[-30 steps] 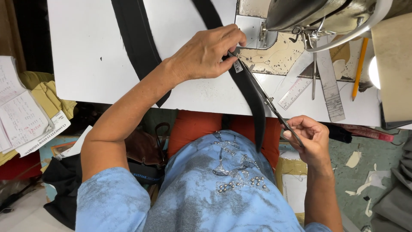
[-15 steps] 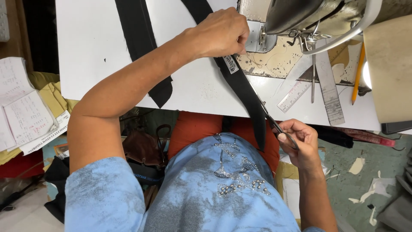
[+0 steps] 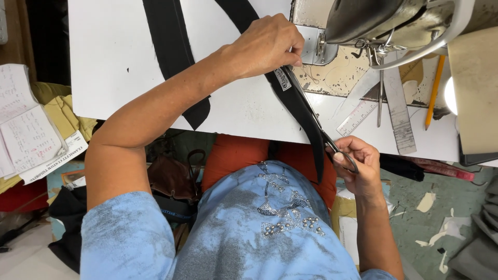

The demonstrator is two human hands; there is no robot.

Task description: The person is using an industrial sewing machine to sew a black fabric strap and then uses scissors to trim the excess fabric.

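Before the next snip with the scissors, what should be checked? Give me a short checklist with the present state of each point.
1. Left hand pins the black strap on the white table: ok.
2. Right hand has fingers in the scissors handles: ok.
3. Left fingers are away from the blades: ok, they lie further up the strap.
4. Blades meet the strap at the table edge: cannot tell, blades mostly hidden.
5. White label clear of the cut: ok, it sits near the left hand.
6. Sewing machine needle clear of the left hand: cannot tell.
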